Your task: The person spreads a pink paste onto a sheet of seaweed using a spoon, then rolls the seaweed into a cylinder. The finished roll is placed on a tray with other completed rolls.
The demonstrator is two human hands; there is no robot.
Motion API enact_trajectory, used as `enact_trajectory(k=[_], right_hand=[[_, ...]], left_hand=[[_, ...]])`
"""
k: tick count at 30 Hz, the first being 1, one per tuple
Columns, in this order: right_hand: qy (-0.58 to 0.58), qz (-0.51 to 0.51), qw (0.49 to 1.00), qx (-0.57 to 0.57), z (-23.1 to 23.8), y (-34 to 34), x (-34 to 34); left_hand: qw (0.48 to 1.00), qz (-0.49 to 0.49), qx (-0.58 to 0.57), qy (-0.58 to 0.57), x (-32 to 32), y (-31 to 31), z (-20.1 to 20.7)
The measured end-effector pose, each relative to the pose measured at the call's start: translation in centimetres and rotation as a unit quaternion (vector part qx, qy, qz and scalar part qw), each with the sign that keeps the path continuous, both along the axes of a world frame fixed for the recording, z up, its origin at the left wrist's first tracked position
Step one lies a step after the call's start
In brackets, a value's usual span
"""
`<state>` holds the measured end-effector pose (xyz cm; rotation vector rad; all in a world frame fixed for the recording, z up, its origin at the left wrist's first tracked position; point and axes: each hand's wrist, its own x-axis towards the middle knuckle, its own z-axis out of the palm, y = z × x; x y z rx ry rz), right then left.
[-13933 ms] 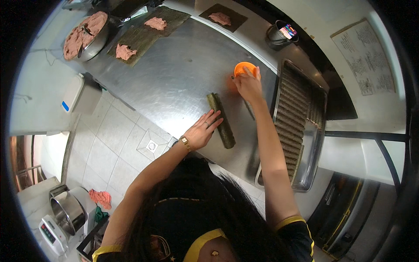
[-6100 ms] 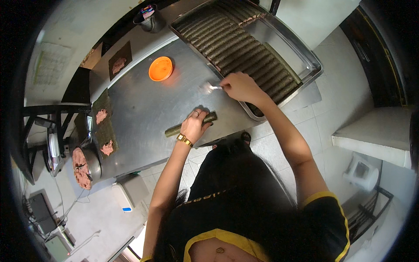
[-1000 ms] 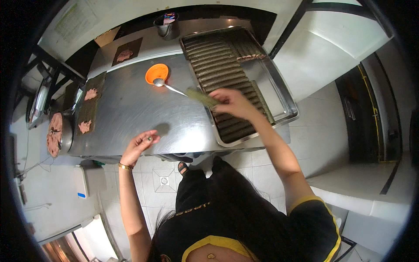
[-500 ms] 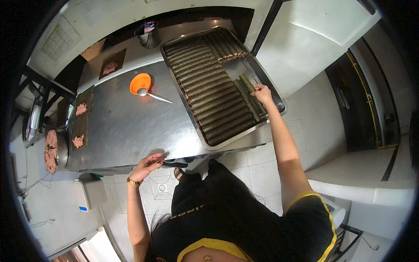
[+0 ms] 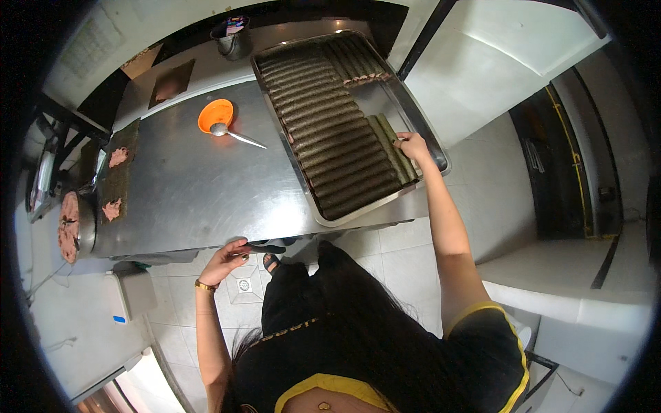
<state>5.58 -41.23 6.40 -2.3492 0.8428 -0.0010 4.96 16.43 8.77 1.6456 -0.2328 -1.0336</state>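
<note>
My right hand [image 5: 413,149] is closed on the far side of a green seaweed roll [image 5: 389,133] inside a large metal tray [image 5: 438,153]. The roll lies alongside another one, at the end of long rows of dark seaweed rolls [image 5: 322,131] packed side by side. Bare tray bottom shows beyond it, next to a shorter block of rolls [image 5: 350,58] with pink filling at their ends. At the front edge of the steel table [image 5: 200,189], my left hand [image 5: 228,260] hangs with loosely bent fingers apart and nothing in it.
An orange bowl [image 5: 216,115] with a metal spoon [image 5: 237,137] stands left of the tray. Seaweed sheets [image 5: 125,155] with pink paste lie at the table's left, beside a pot of paste [image 5: 76,227]. A dark bucket [image 5: 233,45] is at the back; a white bin [image 5: 131,299] stands below.
The held roll now lies nearer and more level with the roll beside it. My left hand stays by the table edge; the whole view has shifted slightly.
</note>
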Motion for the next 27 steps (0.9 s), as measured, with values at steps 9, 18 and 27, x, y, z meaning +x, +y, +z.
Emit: enact_trajectory(k=[9,18,27], right_hand=[[-0.023,0.025,0.983,0.183,-1.2,-1.9,-2.9],[-0.037,0.067,0.997,0.029,-1.1,-3.5,-0.6],[-0.127,-0.011,0.958,0.257,-1.8,0.0,-0.8]], left_hand=[[1.0,0.02,0.002,0.02,-0.7,0.6,-0.4],[1.0,0.024,0.001,0.009,-1.1,3.1,-1.0],[0.998,0.058,0.004,0.008,-0.4,8.6,-2.0]])
